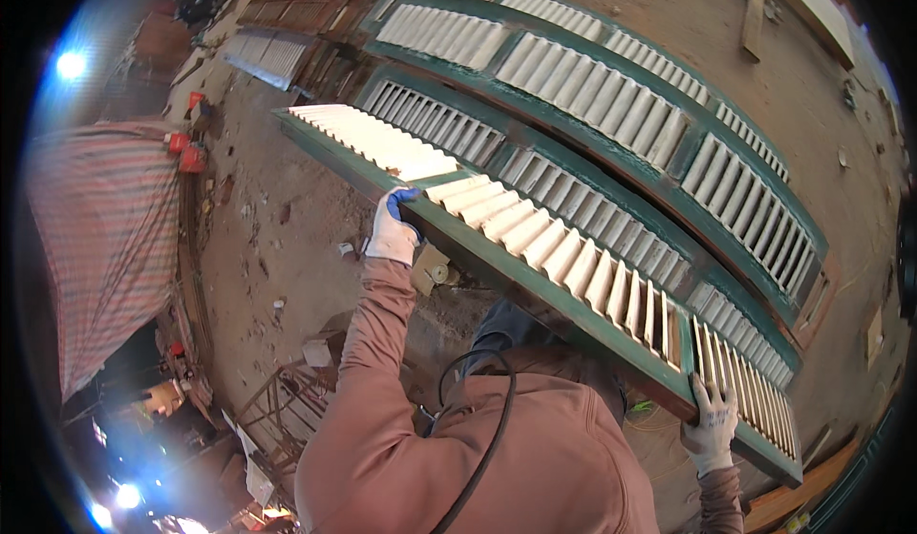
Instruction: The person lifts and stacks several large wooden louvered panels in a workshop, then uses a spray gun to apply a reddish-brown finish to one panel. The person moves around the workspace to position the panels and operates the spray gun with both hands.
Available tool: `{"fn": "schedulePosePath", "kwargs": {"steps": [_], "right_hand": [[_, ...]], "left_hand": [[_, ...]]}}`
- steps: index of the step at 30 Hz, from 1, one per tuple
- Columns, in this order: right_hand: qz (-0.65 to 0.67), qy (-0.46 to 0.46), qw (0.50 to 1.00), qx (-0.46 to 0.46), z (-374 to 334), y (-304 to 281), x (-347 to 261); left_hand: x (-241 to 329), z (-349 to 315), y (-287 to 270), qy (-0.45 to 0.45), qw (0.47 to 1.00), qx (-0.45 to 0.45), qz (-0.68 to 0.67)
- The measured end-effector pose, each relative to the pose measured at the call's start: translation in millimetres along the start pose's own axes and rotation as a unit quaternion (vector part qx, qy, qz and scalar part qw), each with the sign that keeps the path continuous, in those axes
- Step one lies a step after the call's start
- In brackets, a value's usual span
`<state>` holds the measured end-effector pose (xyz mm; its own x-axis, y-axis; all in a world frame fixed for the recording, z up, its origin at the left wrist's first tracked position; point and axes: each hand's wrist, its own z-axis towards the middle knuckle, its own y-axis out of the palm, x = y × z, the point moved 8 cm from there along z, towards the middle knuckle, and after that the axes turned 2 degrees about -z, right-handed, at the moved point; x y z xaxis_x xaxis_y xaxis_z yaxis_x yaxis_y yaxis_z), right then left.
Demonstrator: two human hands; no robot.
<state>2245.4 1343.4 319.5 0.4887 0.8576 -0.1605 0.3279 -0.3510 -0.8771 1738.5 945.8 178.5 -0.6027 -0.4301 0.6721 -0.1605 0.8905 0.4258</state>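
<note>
Across the front of my body I hold a long louvred shutter (535,290) with a dark green frame and pale slats in several sections. It slants from upper left to lower right. My left hand (393,228), in a white glove with blue on it, grips the near edge of its frame left of the middle. Close to the lower right end, my right hand (712,424), also gloved, is closed around the same edge, with its fingers over the frame. Beyond it lie more green louvred shutters (583,83), side by side, pale slats facing up.
Brown-framed shutters (272,15) and a pale slatted panel (266,54) lie at the far left. On the left hangs a striped cloth (107,238), with red containers (191,158) near it. A metal frame (287,395) stands at lower left. Planks (755,18) lie at the far right.
</note>
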Motion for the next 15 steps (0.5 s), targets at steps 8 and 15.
{"fn": "schedulePosePath", "kwargs": {"steps": [8, 15], "right_hand": [[0.025, -0.018, 0.995, -0.092, 2, -15, 13], [0.08, -0.028, 0.988, -0.126, 50, -38, 43]], "left_hand": [[-11, -28, 6, -0.072, 0.995, 0.035, -0.055], [8, 2, 35, 0.086, 0.971, 0.146, 0.167]]}}
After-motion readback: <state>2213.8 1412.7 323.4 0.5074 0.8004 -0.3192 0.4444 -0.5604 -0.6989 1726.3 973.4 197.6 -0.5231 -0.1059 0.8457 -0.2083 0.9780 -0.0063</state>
